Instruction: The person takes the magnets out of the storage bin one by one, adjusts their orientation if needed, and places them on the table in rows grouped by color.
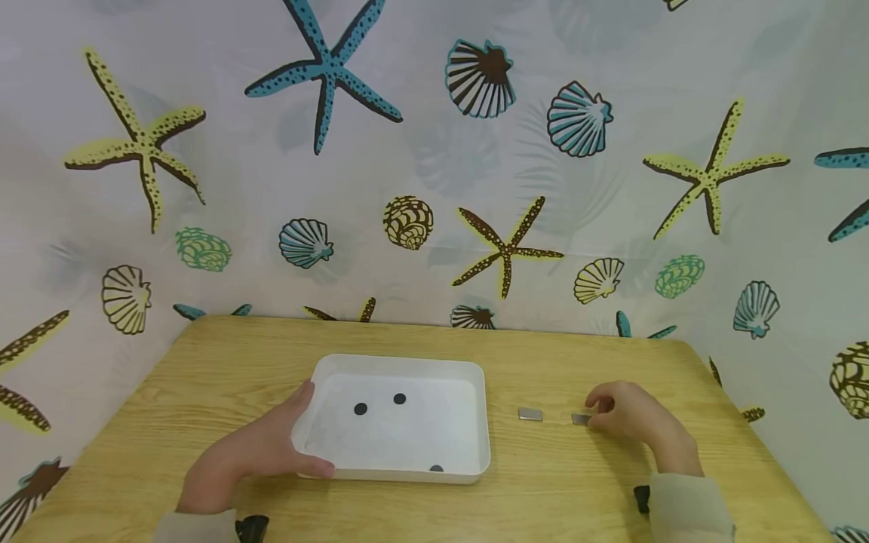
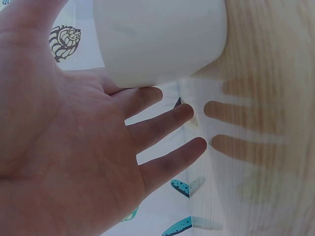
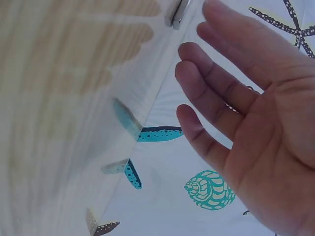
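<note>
My left hand (image 1: 254, 446) holds the left end of a shallow white tray (image 1: 486, 422). Its thumb lies along the near rim and its fingers reach up the left side; the lower fingers (image 2: 167, 162) are spread straight below the tray's wall in the left wrist view. Inside the tray are three small dark discs, one (image 1: 437, 468) partly hidden by the near wall. My right hand (image 1: 634, 418) is at the right end of a small grey metal block (image 1: 580, 419), thumb and index finger apart. The right wrist view shows a block (image 3: 180, 14) just beyond the loosely bent fingers.
Another small grey metal block (image 1: 530, 415) lies on the wooden table (image 1: 543, 483) between the tray and the right hand. A white cloth (image 1: 421, 166) printed with starfish and shells rises behind the table and along both sides.
</note>
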Demonstrator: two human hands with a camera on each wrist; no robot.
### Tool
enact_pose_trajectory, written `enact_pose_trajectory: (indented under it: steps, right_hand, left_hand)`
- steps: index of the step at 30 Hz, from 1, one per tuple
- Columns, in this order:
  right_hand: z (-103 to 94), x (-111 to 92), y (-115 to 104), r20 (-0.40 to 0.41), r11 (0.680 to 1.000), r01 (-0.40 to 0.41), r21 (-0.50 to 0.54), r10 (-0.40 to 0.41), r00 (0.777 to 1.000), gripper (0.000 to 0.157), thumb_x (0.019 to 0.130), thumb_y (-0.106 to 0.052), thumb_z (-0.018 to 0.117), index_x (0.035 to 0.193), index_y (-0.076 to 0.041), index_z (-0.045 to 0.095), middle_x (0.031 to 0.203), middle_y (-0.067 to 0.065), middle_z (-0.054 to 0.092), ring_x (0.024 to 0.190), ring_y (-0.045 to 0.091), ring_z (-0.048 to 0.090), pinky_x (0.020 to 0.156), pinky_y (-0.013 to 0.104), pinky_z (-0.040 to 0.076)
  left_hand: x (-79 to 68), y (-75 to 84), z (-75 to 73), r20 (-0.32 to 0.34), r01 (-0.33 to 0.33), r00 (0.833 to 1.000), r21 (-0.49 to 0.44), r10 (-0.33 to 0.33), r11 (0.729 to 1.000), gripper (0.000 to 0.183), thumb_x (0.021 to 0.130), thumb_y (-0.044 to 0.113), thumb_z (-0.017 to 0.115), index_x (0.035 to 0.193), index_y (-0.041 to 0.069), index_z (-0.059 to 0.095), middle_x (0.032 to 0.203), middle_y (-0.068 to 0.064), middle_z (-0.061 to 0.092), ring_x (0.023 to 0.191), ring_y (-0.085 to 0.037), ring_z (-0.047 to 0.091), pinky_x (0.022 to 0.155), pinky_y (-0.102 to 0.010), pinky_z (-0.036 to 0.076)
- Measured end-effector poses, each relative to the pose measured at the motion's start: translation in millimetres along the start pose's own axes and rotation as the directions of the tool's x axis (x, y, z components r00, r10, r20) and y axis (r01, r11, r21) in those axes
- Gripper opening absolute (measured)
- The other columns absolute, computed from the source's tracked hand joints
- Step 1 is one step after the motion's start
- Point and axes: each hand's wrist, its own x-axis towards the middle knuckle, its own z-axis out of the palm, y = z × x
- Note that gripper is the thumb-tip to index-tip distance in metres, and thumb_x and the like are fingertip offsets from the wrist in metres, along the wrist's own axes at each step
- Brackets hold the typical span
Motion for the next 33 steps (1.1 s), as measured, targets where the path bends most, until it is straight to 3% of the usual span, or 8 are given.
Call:
enact_pose_trajectory:
  steps: [3, 7, 10, 12, 33]
  right_hand:
    - [-1.5, -1.3, -1.7, 0.007, 1.000, -0.008, 0.005, 0.008, 1.000, 0.028, 0.090, -0.019, 0.080, 0.114, -0.006, 0.074, 0.094, 0.003, 0.068, 0.083, 0.016, 0.057, 0.075, 0.035, 0.051]
    - [-5.4, -3.8, -7.0, 0.009, 1.000, -0.014, 0.015, 0.014, 1.000, 0.049, 0.090, -0.033, 0.080, 0.128, -0.003, 0.069, 0.120, 0.016, 0.070, 0.108, 0.033, 0.065, 0.093, 0.050, 0.056]
    - [-8.1, -5.9, -12.4, -0.009, 1.000, -0.013, 0.019, 0.013, 1.000, 0.059, 0.090, -0.039, 0.080, 0.135, -0.004, 0.065, 0.140, 0.023, 0.062, 0.130, 0.046, 0.057, 0.104, 0.061, 0.050]
    - [-9.2, -6.0, -14.6, -0.028, 1.000, 0.005, 0.014, -0.004, 1.000, 0.058, 0.091, -0.038, 0.079, 0.137, -0.005, 0.064, 0.145, 0.024, 0.059, 0.135, 0.048, 0.053, 0.107, 0.063, 0.047]
    - [-6.5, -3.3, -29.5, -0.055, 0.998, 0.063, 0.024, -0.061, 0.997, 0.053, 0.094, -0.031, 0.076, 0.139, -0.007, 0.062, 0.147, 0.021, 0.058, 0.136, 0.045, 0.053, 0.108, 0.062, 0.047]
  left_hand:
    - [-0.3, 1.2, 0.4, -0.003, -0.003, 1.000, 0.005, 0.003, 1.000, 0.144, 0.073, 0.054, 0.090, 0.161, -0.008, -0.004, 0.170, -0.034, 0.000, 0.155, -0.056, 0.012, 0.122, -0.071, 0.021]
    - [-0.9, 2.4, 0.6, -0.005, -0.012, 1.000, 0.003, 0.012, 1.000, 0.144, 0.072, 0.053, 0.091, 0.161, -0.009, -0.004, 0.169, -0.034, 0.000, 0.155, -0.056, 0.011, 0.122, -0.071, 0.021]
    - [-1.4, 3.2, 0.3, -0.002, -0.014, 1.000, -0.002, 0.014, 1.000, 0.143, 0.073, 0.053, 0.090, 0.161, -0.008, -0.004, 0.169, -0.034, -0.001, 0.155, -0.056, 0.012, 0.122, -0.071, 0.021]
    - [-1.6, 3.5, 0.0, -0.002, -0.011, 1.000, -0.002, 0.011, 1.000, 0.144, 0.073, 0.054, 0.090, 0.161, -0.008, -0.005, 0.170, -0.034, -0.001, 0.155, -0.056, 0.012, 0.122, -0.072, 0.021]
    - [-0.2, 0.6, 1.1, -0.007, 0.007, 1.000, 0.016, -0.007, 1.000, 0.145, 0.072, 0.057, 0.090, 0.162, -0.006, -0.004, 0.170, -0.033, 0.000, 0.155, -0.055, 0.013, 0.122, -0.072, 0.021]
